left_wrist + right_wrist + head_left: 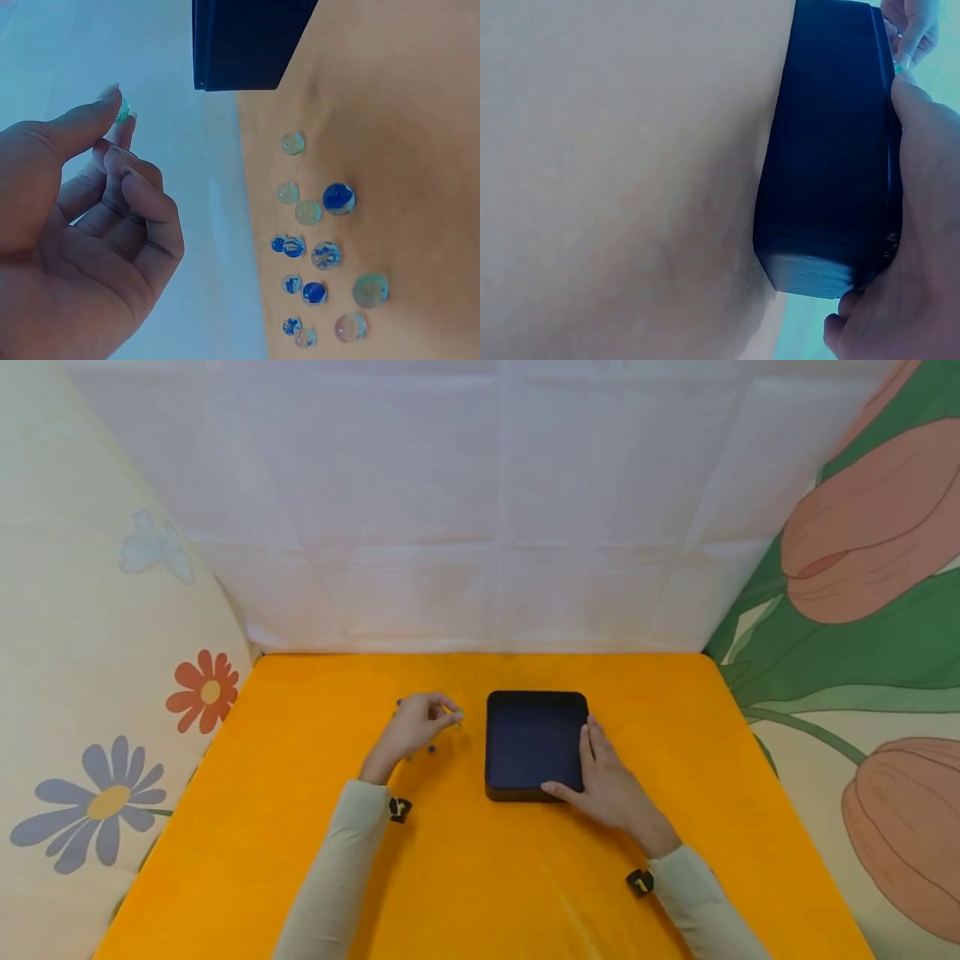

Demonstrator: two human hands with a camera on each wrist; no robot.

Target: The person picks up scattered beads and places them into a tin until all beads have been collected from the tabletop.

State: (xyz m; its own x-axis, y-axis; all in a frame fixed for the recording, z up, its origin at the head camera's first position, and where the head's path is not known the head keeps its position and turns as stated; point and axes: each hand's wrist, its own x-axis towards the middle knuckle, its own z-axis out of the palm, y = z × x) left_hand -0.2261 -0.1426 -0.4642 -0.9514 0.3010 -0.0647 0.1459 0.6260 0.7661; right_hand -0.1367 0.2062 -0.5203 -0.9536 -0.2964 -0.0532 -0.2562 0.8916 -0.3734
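So the left hand [90, 225] has a green marble [123, 110] pinched between thumb and index fingertips, just off the left side of the box [528, 743]. The box sits on the table [525, 877] a bit right of middle, nearer the far edge, and I can't make out anything lying in it. The right hand [611, 785] grips the box at its near right corner, thumb over the near rim, fingers along the right side.

The other marbles [307, 212] are loose on the table, left of the box, around and below the left hand, some touching or nearly so.

My take on doing this well: hold the marble by its middle with the soft pads, since glass that round would probably squirt out of a nail-tip pinch. Lift clear of the rim, get low over the box floor, then let go gently so it doesn't bounce. Right hand should just steady that corner, no tipping. And watch the left wrist, one nudge could send the loose ones rolling toward the table's left edge.
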